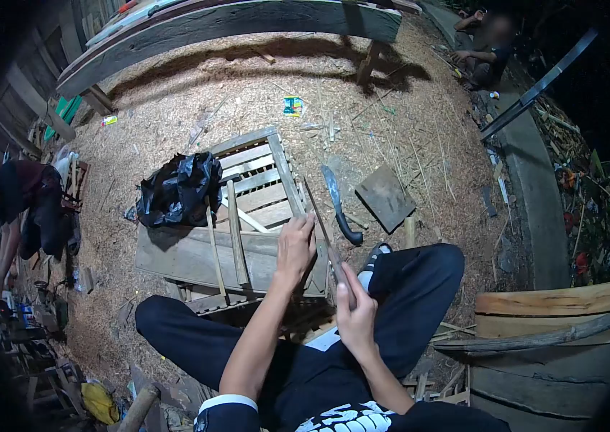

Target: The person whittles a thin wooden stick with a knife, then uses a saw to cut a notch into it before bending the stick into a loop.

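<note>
My right hand [355, 313] is closed around the near end of a long thin dark tool [326, 237], which looks like a blade or file. My left hand [296, 248] lies against the tool's left side, fingers together over a narrow strip at the edge of a low slatted wooden table [283, 169]; what its fingertips grip is hidden. On that table lie a wooden-handled hammer [236, 234], a thin stick [215, 252] and a black plastic bag [181, 191]. A machete with a black handle [339, 205] rests on the ground just right of the table.
A square board [385, 199] lies beyond the machete. A long wooden bench [233, 25] spans the top. One person [24, 194] sits at the left, another [488, 47] at the top right. Planks [557, 338] stand at the lower right.
</note>
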### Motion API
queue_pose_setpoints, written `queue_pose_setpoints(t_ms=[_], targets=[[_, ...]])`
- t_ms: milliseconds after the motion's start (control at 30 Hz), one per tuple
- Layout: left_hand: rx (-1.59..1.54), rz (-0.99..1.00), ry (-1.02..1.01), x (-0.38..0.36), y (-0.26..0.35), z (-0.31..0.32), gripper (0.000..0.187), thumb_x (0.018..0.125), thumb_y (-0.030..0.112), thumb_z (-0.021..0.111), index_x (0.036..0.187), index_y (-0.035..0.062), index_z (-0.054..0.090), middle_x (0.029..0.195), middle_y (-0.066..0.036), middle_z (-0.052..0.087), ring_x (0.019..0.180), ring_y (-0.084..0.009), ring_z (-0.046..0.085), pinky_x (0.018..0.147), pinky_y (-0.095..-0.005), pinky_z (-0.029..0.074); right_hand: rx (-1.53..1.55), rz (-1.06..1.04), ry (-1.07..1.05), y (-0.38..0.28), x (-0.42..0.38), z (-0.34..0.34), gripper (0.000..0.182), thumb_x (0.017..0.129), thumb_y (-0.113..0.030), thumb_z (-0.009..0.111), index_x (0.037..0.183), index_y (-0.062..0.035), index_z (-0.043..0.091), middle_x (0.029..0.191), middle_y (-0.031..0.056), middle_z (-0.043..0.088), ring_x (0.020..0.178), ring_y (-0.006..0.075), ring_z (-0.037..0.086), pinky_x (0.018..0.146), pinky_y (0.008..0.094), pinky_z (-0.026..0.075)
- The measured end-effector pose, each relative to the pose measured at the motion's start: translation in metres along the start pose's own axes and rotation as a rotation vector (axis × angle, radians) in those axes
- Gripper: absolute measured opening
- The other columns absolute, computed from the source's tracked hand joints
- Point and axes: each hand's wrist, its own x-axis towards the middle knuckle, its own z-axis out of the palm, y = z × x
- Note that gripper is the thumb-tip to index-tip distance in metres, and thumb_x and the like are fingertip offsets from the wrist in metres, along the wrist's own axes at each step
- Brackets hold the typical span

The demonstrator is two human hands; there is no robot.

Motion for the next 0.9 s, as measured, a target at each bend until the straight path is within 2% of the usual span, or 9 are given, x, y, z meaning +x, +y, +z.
queue_pose_setpoints(t_ms=[133,233,267,400,500,567,633,800,900], targets=[[0.006,-0.003,0.007,-0.002,0.007,-0.004,0.037,0.088,0.0,0.067,0.125,-0.0024,0.07,0.106,-0.017,0.07,0.096,-0.0369,0.064,0.085,-0.0459,0.052,0.074,-0.022,-0.001,0.001,0.049,0.025,0.044,0.106,-0.019,0.058,0.143,0.0059,0.059,0.135,0.0257,0.069,0.127,0.0348,0.068,0.105,0.0413,0.052],[0.022,-0.012,-0.006,0.002,0.001,-0.001,0.036,0.088,0.001,0.066,0.123,-0.0026,0.07,0.103,-0.017,0.069,0.096,-0.0367,0.064,0.084,-0.0462,0.051,0.01,-0.02,-0.002,-0.003,-0.005,-0.004,0.047,0.107,-0.023,0.057,0.143,0.0061,0.059,0.135,0.026,0.069,0.124,0.0371,0.069,0.103,0.0413,0.054],[0.031,-0.009,-0.02,-0.001,-0.002,0.002,0.035,0.088,0.002,0.066,0.122,-0.0025,0.07,0.101,-0.017,0.069,0.096,-0.0366,0.064,0.084,-0.0464,0.051,0.008,0.028,-0.02,-0.007,-0.006,-0.007,0.044,0.109,-0.019,0.055,0.143,0.0084,0.058,0.131,0.0228,0.072,0.116,0.0215,0.07,0.101,0.0333,0.052],[0.004,-0.007,-0.015,0.001,0.007,-0.009,0.037,0.087,0.003,0.066,0.123,-0.0021,0.069,0.098,-0.017,0.068,0.096,-0.0366,0.064,0.083,-0.0473,0.051,0.068,-0.013,-0.009,0.005,0.059,0.029,0.046,0.108,-0.02,0.056,0.144,0.008,0.058,0.13,0.0215,0.073,0.113,0.0203,0.071,0.1,0.0356,0.053],[0.027,0.001,-0.009,0.0,0.002,-0.002,0.037,0.087,0.002,0.066,0.124,-0.0023,0.068,0.098,-0.018,0.068,0.097,-0.0367,0.064,0.083,-0.0473,0.051,0.081,-0.001,0.012,-0.003,0.008,0.002,0.045,0.108,-0.021,0.056,0.142,0.0089,0.059,0.13,0.0225,0.072,0.117,0.0226,0.07,0.104,0.0349,0.051],[0.042,-0.009,-0.036,0.004,0.002,-0.004,0.038,0.087,0.002,0.066,0.125,-0.0027,0.068,0.098,-0.018,0.068,0.097,-0.0369,0.064,0.084,-0.0472,0.052,0.059,-0.054,0.025,0.0,0.013,0.005,0.044,0.108,-0.019,0.057,0.141,0.0089,0.06,0.131,0.0226,0.072,0.118,0.0228,0.07,0.104,0.0341,0.051],[-0.009,0.052,0.047,-0.002,0.0,-0.001,0.041,0.086,0.002,0.067,0.126,-0.0029,0.068,0.097,-0.018,0.068,0.096,-0.0365,0.064,0.083,-0.047,0.051,0.032,0.051,-0.021,0.0,0.052,0.024,0.044,0.106,-0.016,0.058,0.143,0.007,0.059,0.13,0.0283,0.07,0.125,0.0338,0.069,0.103,0.04,0.053],[0.006,0.01,-0.028,0.0,-0.004,0.002,0.038,0.089,0.004,0.068,0.126,-0.0031,0.069,0.097,-0.017,0.068,0.095,-0.036,0.063,0.083,-0.0463,0.051,0.013,-0.061,0.02,-0.011,0.0,-0.001,0.046,0.107,-0.022,0.057,0.143,0.0066,0.058,0.13,0.0312,0.069,0.123,0.0351,0.069,0.101,0.0405,0.053],[-0.006,0.027,0.039,-0.003,0.0,0.0,0.038,0.088,0.004,0.068,0.126,-0.0023,0.069,0.098,-0.017,0.069,0.095,-0.0356,0.064,0.083,-0.0463,0.051,0.025,0.059,-0.008,-0.005,0.037,0.016,0.044,0.106,-0.016,0.058,0.143,0.007,0.058,0.129,0.0292,0.07,0.124,0.0317,0.07,0.101,0.0404,0.053]])
